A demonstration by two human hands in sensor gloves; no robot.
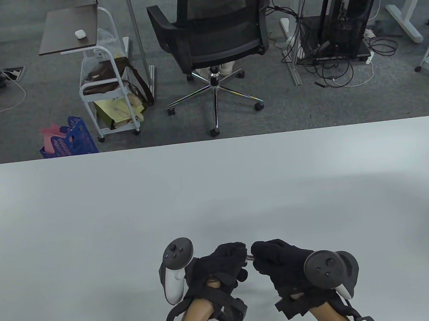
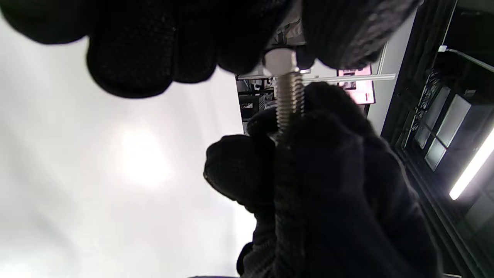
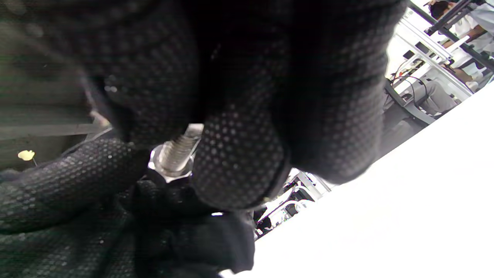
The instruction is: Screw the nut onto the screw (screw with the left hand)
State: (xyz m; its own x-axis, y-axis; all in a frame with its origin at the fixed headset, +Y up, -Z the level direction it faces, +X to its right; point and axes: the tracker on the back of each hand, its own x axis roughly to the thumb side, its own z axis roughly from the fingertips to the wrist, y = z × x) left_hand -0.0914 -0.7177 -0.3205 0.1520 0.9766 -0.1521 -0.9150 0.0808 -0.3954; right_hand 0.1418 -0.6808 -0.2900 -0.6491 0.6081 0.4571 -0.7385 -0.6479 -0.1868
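Both hands are up off the bench [image 1: 88, 224], close to its near edge, roughly mid-width. Fingertips of the two meet, with a short bit of metal visible between them.

Left hand [image 1: 221, 268]: fingers curled, pinching the nut [image 2: 280, 61] at the fingertips. Left wrist view shows the hex nut sitting on the end of the screw [image 2: 289, 102], bare thread running out of it toward the other hand.

Right hand [image 1: 281, 264]: closed around the screw, holding the far part of the shank. Right wrist view: thread comes out from between the gloved fingers [image 3: 239, 162] and enters the nut [image 3: 170, 170], which the left hand's fingers [image 3: 69, 181] surround. The screw head is hidden inside the right glove, can't tell how it sits.

Nut is on the thread and touching it; how many turns are engaged, can't tell. Screw lies about level in the table view, pointing left-right between the hands, held in the air and not touching the bench.

Trackers: white one [image 1: 175, 270] on the back of the left hand, dark one [image 1: 329, 265] on the right.

Beyond the far edge of the bench: black office chair [image 1: 218, 37], white trolley [image 1: 107, 84] with bags, blue basket [image 1: 69, 140] on the floor.
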